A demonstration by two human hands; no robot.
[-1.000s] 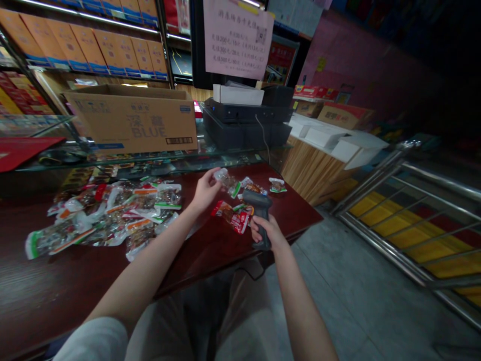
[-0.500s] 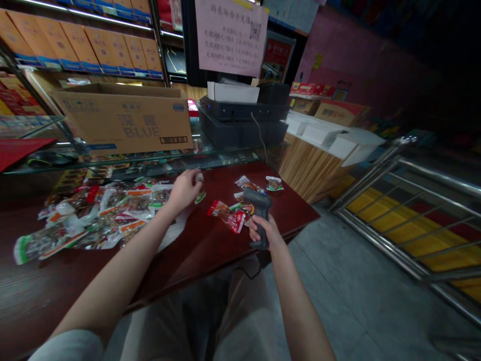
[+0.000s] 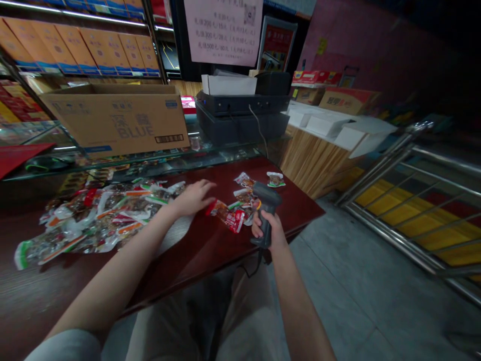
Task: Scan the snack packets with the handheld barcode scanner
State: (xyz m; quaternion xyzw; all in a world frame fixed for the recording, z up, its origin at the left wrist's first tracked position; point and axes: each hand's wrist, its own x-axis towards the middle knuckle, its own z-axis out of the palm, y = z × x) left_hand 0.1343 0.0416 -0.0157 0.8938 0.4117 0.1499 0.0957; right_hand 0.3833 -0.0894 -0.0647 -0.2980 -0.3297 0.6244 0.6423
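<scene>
In the head view my right hand (image 3: 271, 228) is wrapped round the handle of a dark grey barcode scanner (image 3: 267, 193), held upright over the table's right part. My left hand (image 3: 194, 197) reaches over the table with its fingers stretched and apart, and I see nothing held in it; what lies under the palm is hidden. Close to its fingertips is a red-ended clear snack packet (image 3: 227, 216). Several smaller packets lie behind the scanner, partly covered by it. Left of my hand spreads a pile of clear snack packets (image 3: 108, 213) with orange, green and red edges.
The dark red table (image 3: 188, 265) meets a glass counter behind. On the counter stand an open cardboard box (image 3: 120, 120) and a black cash-register unit (image 3: 240, 123). One small packet (image 3: 275, 179) lies near the table's right end. A metal railing (image 3: 391, 225) stands at right.
My left hand has moved slightly right and its fingers have opened; the small green-edged packet at it no longer shows. The scanner has shifted a little right in view.
</scene>
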